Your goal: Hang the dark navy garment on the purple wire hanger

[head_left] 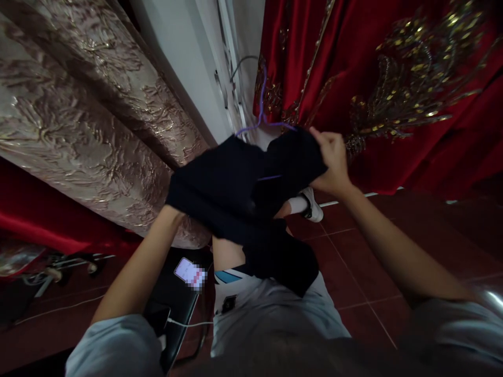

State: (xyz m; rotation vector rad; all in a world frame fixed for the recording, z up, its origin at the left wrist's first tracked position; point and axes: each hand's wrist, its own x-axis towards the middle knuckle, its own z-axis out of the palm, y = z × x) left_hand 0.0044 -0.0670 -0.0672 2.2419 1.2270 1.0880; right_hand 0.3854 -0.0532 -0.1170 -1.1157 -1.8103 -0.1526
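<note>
A dark, nearly black garment (220, 183) is spread between my hands over my lap, its lower part draped on my thighs. A purple clothes hanger (262, 112) sits inside it, with the hook and shoulder arms rising above the neckline. More of the purple shows through the neck opening. My right hand (332, 157) pinches the garment at its right shoulder edge, fingers bent and thumb below. On the other side my left hand (177, 214) goes in under the cloth at what looks like a sleeve; its fingers are hidden.
Left of me hangs a beige embossed curtain (98, 120); a red curtain with gold sequins (416, 84) hangs on the right. A white door or cabinet (184, 57) stands ahead. A lit phone (190, 272) lies on a black seat (168, 262), near a white cable (188, 324).
</note>
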